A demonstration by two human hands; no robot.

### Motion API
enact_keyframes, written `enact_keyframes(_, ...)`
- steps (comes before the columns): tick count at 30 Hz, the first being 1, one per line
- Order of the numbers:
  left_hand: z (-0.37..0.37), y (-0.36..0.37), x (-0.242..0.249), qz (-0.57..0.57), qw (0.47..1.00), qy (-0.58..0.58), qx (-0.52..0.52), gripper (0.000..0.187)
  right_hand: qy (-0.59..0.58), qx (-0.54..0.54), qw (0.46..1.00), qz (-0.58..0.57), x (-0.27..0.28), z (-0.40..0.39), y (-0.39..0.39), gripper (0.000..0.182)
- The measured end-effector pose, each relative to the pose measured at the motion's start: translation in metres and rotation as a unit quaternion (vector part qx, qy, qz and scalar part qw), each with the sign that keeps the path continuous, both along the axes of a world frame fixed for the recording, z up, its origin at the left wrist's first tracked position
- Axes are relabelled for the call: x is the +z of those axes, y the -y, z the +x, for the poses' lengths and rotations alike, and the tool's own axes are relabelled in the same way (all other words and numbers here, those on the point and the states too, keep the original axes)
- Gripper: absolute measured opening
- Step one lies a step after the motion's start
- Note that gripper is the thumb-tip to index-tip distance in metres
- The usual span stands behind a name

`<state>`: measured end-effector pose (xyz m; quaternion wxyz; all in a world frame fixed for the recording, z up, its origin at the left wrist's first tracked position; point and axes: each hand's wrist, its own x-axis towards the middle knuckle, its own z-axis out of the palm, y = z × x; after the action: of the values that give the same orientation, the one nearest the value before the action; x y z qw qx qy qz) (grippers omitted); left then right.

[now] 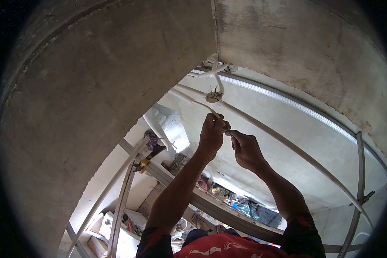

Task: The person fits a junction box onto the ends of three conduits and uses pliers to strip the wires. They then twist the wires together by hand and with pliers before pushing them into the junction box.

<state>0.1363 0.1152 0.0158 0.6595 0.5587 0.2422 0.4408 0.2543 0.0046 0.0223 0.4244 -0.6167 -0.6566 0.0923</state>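
Note:
My left hand (213,135) is raised and closed around the end of a thin white conduit (205,105), which comes down from the upper left. Close beside it, my right hand (247,150) pinches a thin dark wire (229,131) at the conduit's end. The fingers partly hide where wire and conduit meet. Just above my hands is a round junction box (213,97) with several short wire ends sticking out. Another white conduit (271,131) runs from the box toward the lower right.
A concrete beam (94,81) fills the upper left. Metal framing (172,177) crosses below my arms, with yellow-handled pliers (141,165) on it. A loose white conduit (158,131) with bare wire ends hangs at left. A silver perforated channel (284,95) follows the wall. Clutter (245,208) lies far below.

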Motion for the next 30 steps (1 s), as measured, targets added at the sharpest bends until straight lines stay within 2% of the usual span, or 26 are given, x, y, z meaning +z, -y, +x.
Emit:
enact_keyframes(4, -0.005, 0.003, 0.001, 0.072, 0.993, -0.076, 0.052, 0.019, 0.012, 0.023, 0.999, 0.043, -0.013, 0.001, -0.01, 0.022)
enact_keyframes(7, 0.0, 0.004, -0.004, 0.055, 0.996, -0.045, 0.049, 0.023, 0.027, 0.01, 1.0, 0.006, -0.006, 0.0, -0.009, 0.022)
enact_keyframes(8, 0.0, 0.005, -0.002, 0.08, 0.992, -0.075, 0.069, 0.026, 0.017, 0.002, 1.0, 0.003, -0.01, -0.001, -0.01, 0.021)
enact_keyframes(9, 0.001, 0.0, -0.01, 0.123, 0.988, -0.055, 0.078, 0.025, -0.021, 0.01, 0.999, 0.029, -0.014, -0.001, -0.012, 0.02)
enact_keyframes(12, -0.004, 0.002, 0.003, 0.097, 0.987, -0.089, 0.094, 0.024, -0.155, 0.023, 0.986, -0.052, -0.008, 0.001, -0.014, 0.018)
enact_keyframes(14, -0.011, 0.01, 0.021, 0.108, 0.973, -0.161, 0.122, 0.024, -0.127, 0.019, 0.991, -0.027, -0.011, 0.004, -0.018, 0.016)
enact_keyframes(15, -0.012, 0.008, 0.017, 0.105, 0.973, -0.162, 0.127, 0.024, -0.116, 0.016, 0.993, -0.02, -0.013, 0.005, -0.02, 0.016)
enact_keyframes(17, -0.01, 0.005, 0.013, 0.169, 0.95, -0.203, 0.164, 0.025, -0.085, 0.02, 0.996, -0.011, -0.023, 0.005, -0.024, 0.017)
enact_keyframes(19, -0.008, 0.003, 0.008, 0.153, 0.949, -0.221, 0.165, 0.024, -0.056, 0.024, 0.998, -0.002, -0.028, 0.005, -0.029, 0.019)
enact_keyframes(20, -0.007, 0.001, 0.006, 0.164, 0.944, -0.226, 0.178, 0.023, -0.164, 0.041, 0.984, -0.059, -0.029, 0.003, -0.031, 0.021)
enact_keyframes(22, -0.01, 0.003, 0.0, 0.168, 0.938, -0.235, 0.192, 0.022, -0.36, 0.073, 0.915, -0.163, -0.035, 0.0, -0.035, 0.027)
enact_keyframes(23, -0.013, 0.0, 0.0, 0.177, 0.933, -0.246, 0.195, 0.022, -0.361, 0.077, 0.915, -0.164, -0.041, 0.0, -0.04, 0.027)
enact_keyframes(25, -0.017, -0.004, -0.004, 0.187, 0.927, -0.261, 0.195, 0.022, -0.468, 0.126, 0.858, -0.168, -0.054, 0.0, -0.043, 0.024)
enact_keyframes(27, -0.012, -0.01, -0.011, 0.06, 0.965, -0.192, 0.169, 0.023, -0.467, 0.14, 0.859, -0.154, -0.062, 0.0, -0.045, 0.026)
enact_keyframes(28, -0.018, -0.004, 0.005, 0.061, 0.962, -0.218, 0.152, 0.023, -0.459, 0.154, 0.864, -0.139, -0.063, 0.004, -0.046, 0.028)
enact_keyframes(30, -0.015, -0.008, -0.003, 0.079, 0.972, -0.163, 0.147, 0.017, -0.416, 0.148, 0.886, -0.14, -0.067, 0.011, -0.049, 0.027)
